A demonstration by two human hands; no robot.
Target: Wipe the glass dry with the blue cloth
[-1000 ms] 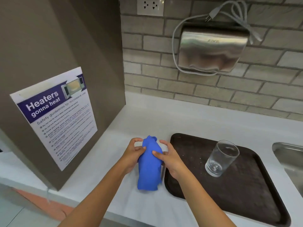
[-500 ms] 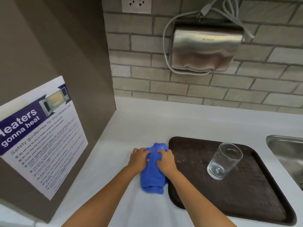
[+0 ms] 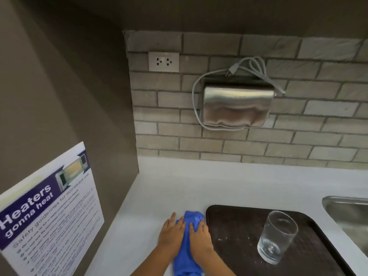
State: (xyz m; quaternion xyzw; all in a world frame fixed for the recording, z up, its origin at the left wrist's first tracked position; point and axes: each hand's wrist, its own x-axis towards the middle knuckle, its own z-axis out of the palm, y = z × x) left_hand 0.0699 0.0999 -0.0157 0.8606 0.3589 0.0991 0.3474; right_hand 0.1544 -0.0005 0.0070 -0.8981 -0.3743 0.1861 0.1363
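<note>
The blue cloth lies folded in a long strip on the white counter, just left of the tray. My left hand rests flat on the cloth's left side, fingers straight and partly on the counter. My right hand presses flat on the cloth's right side, next to the tray's edge. The clear glass stands upright on the dark brown tray, well to the right of both hands, and neither hand touches it.
A steel sink sits at the right edge. On the brick wall hang a metal hand dryer with a loose cord and a socket. A brown cabinet side with a microwave safety poster closes off the left.
The cloth, held up between both hands a second ago, now lies on the counter. Both hands have flattened on top of it. The view has tilted upward.
</note>
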